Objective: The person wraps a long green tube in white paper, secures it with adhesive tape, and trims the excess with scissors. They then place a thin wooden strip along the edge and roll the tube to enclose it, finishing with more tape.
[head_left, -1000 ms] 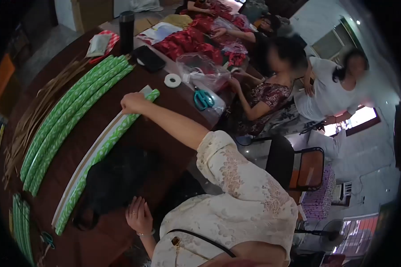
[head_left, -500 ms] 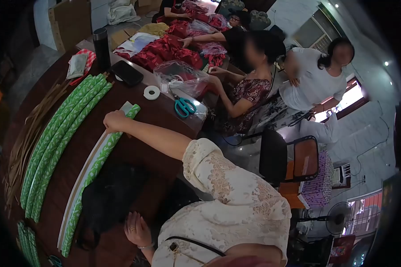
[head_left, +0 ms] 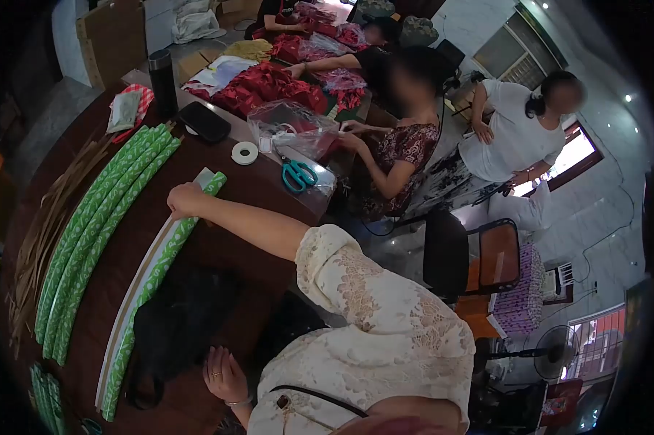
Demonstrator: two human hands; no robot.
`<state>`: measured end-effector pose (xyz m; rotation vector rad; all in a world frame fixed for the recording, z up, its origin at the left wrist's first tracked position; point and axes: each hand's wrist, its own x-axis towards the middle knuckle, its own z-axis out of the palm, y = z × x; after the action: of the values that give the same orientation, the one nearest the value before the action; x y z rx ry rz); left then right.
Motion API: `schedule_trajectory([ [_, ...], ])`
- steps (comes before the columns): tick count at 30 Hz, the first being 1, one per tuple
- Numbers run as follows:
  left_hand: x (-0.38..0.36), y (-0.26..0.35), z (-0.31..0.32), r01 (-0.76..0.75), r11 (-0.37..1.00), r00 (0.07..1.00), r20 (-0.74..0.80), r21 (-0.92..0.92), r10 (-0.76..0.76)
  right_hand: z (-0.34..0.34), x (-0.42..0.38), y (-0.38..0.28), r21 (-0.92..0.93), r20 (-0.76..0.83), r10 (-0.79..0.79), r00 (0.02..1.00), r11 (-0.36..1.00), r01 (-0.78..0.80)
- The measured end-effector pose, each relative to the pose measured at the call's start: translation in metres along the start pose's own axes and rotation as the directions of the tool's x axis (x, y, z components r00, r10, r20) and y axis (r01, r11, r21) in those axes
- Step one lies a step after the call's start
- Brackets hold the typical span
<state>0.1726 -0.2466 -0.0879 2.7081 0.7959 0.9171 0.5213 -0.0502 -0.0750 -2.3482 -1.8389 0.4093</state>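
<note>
At the far left of the frame a bundle of green patterned rolls point(head_left: 98, 225) lies along the dark wooden table point(head_left: 218, 246). Just right of it runs a single green patterned roll point(head_left: 160, 268) with a white strip beside it. The right hand point(head_left: 185, 199), curled into a loose fist, presses on this roll near its upper end. Low in the frame, the left hand point(head_left: 224, 373) rests flat on the table, fingers together. Further right, toward the top, lie a tape roll point(head_left: 244, 152) and teal scissors point(head_left: 299, 175).
</note>
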Motion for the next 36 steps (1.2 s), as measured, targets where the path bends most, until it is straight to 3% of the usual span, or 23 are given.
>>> schedule_trajectory([
  [23, 0.005, 0.005, -0.006, 0.001, 0.999, 1.000, 0.012, 0.037, -0.002, 0.000, -0.003, -0.002, -0.021, -0.101, -0.010, 0.995, 1.000, 0.008],
  [25, 0.004, 0.004, -0.004, -0.005, 0.999, 1.000, 0.008, 0.040, 0.005, -0.003, -0.001, -0.003, -0.030, 0.045, 0.011, 0.999, 0.999, -0.010],
  [36, 0.002, 0.007, -0.013, 0.005, 0.999, 1.000, 0.002, 0.032, -0.005, -0.015, -0.010, -0.014, -0.044, 0.055, 0.038, 0.998, 0.998, -0.036],
])
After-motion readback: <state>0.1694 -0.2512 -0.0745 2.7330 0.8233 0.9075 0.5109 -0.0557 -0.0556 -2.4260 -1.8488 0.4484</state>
